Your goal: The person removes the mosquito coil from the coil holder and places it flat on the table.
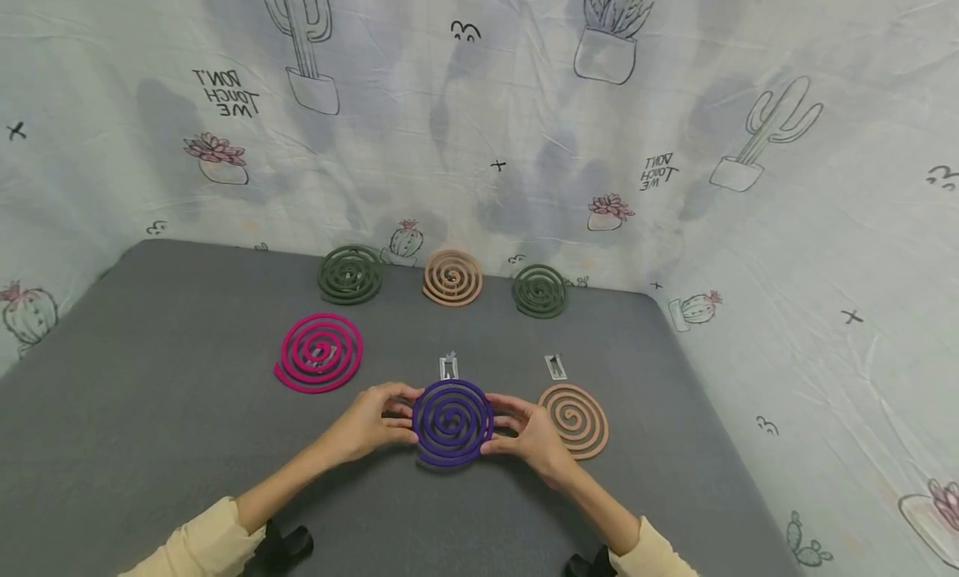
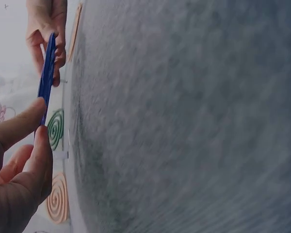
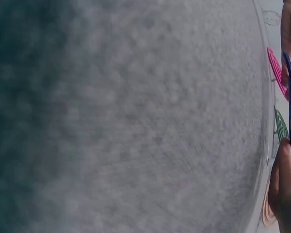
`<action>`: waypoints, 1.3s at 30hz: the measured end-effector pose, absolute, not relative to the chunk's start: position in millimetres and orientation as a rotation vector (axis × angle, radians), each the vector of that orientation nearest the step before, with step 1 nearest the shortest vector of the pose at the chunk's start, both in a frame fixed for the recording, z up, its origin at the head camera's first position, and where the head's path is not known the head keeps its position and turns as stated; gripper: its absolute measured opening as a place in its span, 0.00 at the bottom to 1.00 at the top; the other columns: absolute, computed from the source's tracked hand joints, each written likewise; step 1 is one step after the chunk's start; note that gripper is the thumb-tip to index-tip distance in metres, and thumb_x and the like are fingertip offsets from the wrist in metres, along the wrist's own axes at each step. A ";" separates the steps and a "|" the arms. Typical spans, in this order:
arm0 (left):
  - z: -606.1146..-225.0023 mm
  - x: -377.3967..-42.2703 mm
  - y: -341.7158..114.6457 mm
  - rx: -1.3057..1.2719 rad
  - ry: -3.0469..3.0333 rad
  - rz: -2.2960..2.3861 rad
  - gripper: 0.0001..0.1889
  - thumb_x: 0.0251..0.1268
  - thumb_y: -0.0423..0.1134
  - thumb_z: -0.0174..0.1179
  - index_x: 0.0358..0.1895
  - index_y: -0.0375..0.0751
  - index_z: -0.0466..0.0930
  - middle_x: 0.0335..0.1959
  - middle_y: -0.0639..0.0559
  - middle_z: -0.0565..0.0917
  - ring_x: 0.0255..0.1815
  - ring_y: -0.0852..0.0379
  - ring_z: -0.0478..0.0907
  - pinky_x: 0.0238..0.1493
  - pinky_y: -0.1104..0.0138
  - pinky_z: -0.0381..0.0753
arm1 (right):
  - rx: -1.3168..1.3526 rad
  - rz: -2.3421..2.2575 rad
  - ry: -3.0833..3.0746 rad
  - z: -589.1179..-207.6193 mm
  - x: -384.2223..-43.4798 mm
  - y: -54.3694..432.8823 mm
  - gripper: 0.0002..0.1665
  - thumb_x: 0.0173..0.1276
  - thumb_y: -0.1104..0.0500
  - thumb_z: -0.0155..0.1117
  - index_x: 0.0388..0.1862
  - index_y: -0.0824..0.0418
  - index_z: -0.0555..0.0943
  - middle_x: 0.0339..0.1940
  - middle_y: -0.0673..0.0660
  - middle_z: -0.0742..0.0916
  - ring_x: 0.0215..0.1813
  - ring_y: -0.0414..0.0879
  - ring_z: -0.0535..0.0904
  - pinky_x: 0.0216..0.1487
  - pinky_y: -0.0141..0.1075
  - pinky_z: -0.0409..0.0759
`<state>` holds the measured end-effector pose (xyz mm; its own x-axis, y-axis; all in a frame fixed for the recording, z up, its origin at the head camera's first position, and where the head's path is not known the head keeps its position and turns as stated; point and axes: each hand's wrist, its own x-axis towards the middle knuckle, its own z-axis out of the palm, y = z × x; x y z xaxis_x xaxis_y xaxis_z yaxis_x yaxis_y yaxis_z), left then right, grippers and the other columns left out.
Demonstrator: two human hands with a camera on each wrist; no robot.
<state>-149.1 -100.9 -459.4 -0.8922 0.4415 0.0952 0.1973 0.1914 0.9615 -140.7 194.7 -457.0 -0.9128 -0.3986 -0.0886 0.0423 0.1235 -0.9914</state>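
Observation:
A purple-blue mosquito coil [image 1: 453, 421] is held up between both hands near the middle of the table. My left hand [image 1: 369, 427] pinches its left edge, thumb on the near side. On the opposite edge, my right hand [image 1: 534, 438] grips it with thumb and fingers. Edge-on in the left wrist view, the coil [image 2: 47, 73] appears as a thin blue strip, raised off the grey surface. Just beyond it lies a small metal coil stand [image 1: 449, 367]. A tan coil [image 1: 573, 421] lies beside the right hand, partly overlapped by it.
A pink coil [image 1: 319, 353] sits left, over a metal stand. Along the back are a green coil [image 1: 350, 275], a tan coil [image 1: 453, 278] and another green coil [image 1: 540, 291]. A second metal stand [image 1: 556, 367] lies right. Patterned cloth [image 1: 487, 127] hangs behind the grey table [image 1: 187, 352].

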 end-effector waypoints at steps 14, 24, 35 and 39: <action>-449.0 -165.7 -109.3 0.706 2.207 1.617 0.33 0.57 0.15 0.75 0.66 0.10 0.75 0.64 0.19 0.80 0.56 0.40 0.87 0.59 0.63 0.92 | -0.343 -1.723 2.190 -452.5 -141.6 194.2 0.40 0.61 0.82 0.76 0.71 0.88 0.72 0.70 0.83 0.80 0.63 0.67 0.88 0.53 0.27 0.89; -456.0 -177.6 -104.6 0.709 2.214 1.542 0.33 0.55 0.16 0.77 0.65 0.12 0.77 0.63 0.21 0.81 0.55 0.45 0.87 0.58 0.66 0.92 | -0.336 -1.667 2.269 -452.7 -142.5 194.6 0.40 0.55 0.82 0.80 0.67 0.86 0.74 0.58 0.78 0.85 0.52 0.52 0.89 0.47 0.24 0.88; -456.8 -183.7 -107.9 0.788 2.304 1.448 0.32 0.53 0.19 0.80 0.64 0.16 0.81 0.56 0.29 0.86 0.51 0.52 0.88 0.54 0.69 0.92 | -0.418 -1.587 2.319 -449.9 -149.7 193.9 0.36 0.57 0.80 0.81 0.65 0.86 0.78 0.58 0.79 0.87 0.51 0.48 0.89 0.46 0.24 0.87; -457.8 -185.5 -108.6 0.801 2.337 1.398 0.32 0.54 0.20 0.81 0.65 0.18 0.82 0.57 0.30 0.87 0.51 0.50 0.89 0.55 0.68 0.92 | -0.432 -1.516 2.370 -447.6 -150.7 192.9 0.37 0.57 0.78 0.83 0.65 0.84 0.79 0.54 0.76 0.88 0.47 0.41 0.88 0.44 0.24 0.86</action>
<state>-185.5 -108.6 -457.8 -0.7987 0.6011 0.0258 0.3070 0.3703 0.8768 -150.7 192.9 -447.6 -0.9117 -0.4021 -0.0838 -0.0924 0.3996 -0.9120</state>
